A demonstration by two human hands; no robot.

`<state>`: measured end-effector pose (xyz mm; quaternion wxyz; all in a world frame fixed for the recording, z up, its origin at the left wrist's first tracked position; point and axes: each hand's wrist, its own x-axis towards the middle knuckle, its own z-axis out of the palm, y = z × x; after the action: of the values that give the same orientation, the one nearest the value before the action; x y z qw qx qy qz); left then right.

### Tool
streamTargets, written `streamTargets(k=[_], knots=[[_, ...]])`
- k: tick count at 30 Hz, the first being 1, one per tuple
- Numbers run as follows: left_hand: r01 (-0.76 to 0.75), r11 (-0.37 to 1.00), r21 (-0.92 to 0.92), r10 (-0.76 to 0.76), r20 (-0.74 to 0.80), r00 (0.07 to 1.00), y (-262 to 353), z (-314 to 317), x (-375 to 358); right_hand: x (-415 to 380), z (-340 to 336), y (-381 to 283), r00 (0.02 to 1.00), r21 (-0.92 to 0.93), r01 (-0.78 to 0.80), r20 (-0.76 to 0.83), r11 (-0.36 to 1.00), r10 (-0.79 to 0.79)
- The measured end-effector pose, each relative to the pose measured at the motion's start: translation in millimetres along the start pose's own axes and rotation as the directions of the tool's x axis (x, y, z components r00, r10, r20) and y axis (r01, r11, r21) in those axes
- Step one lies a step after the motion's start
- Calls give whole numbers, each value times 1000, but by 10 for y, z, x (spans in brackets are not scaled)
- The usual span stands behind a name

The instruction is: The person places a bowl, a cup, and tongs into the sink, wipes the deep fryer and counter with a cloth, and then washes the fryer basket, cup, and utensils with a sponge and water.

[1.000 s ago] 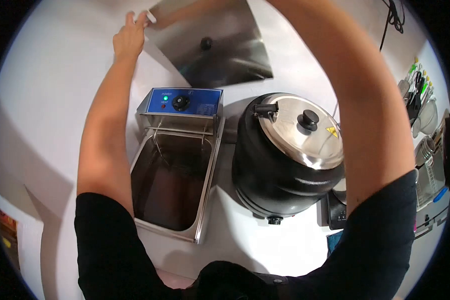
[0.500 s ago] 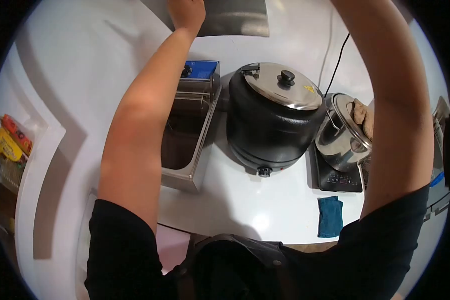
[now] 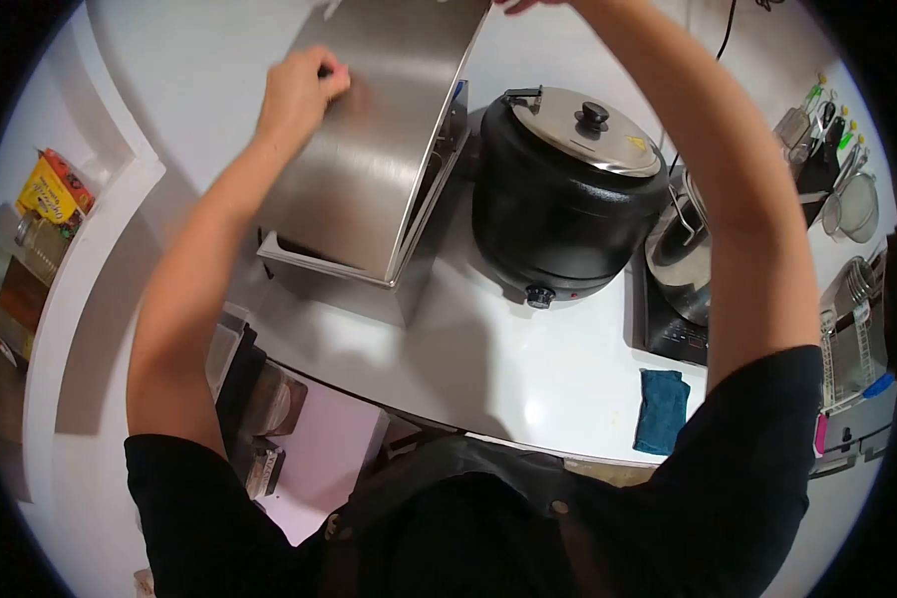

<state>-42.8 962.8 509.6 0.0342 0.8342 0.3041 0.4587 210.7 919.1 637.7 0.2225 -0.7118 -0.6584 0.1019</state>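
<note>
The steel lid [image 3: 369,149] sits tilted over the fryer [image 3: 409,274], its near edge low on the fryer's front rim and its far edge raised toward the wall. Its long axis runs from near-left to far-right, away from the person.

The left hand [image 3: 302,88] rests on the lid's upper face, fingers closed around a small dark knob. The right hand [image 3: 528,5] reaches the lid's far top corner at the frame edge; it is cut off, so its grip cannot be determined. The left hand is the one better placed on the lid.

The lid hides the fryer's interior and control panel. The black kettle [image 3: 563,199] stands just right of the fryer on the table [image 3: 508,369].
</note>
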Motion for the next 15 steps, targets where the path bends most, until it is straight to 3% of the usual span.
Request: streamTargets(k=[2, 4, 6, 8, 12, 13, 15], knots=[[-38, 999, 5, 37, 26, 999, -223, 102, -253, -317, 282, -164, 987, -178, -115, -132, 977, 92], [130, 992, 7, -128, 200, 971, -283, 131, -482, -737, 402, -248, 988, -165, -72, -144, 984, 48], [-65, 997, 49, 56, 165, 985, -600, 312, -710, -1133, 553, -164, 878, 93, 305, -414, 948, -242], [-39, 999, 20, 34, 197, 980, -728, 440, -913, -1443, 737, 121, 855, 220, 405, -434, 887, -282], [38, 997, -63, -15, 328, 945, -869, 648, -1174, -2529, 1230, 484, 931, 578, 360, -271, 732, -243], [75, 997, 8, -72, 364, 929, -892, 695, -1198, -2734, 1353, 554, 967, 642, 253, -181, 723, -179], [26, 1000, 5, -26, 350, 936, -1011, 816, -1223, -3051, 1647, 758, 998, 746, 56, -40, 663, -39]])
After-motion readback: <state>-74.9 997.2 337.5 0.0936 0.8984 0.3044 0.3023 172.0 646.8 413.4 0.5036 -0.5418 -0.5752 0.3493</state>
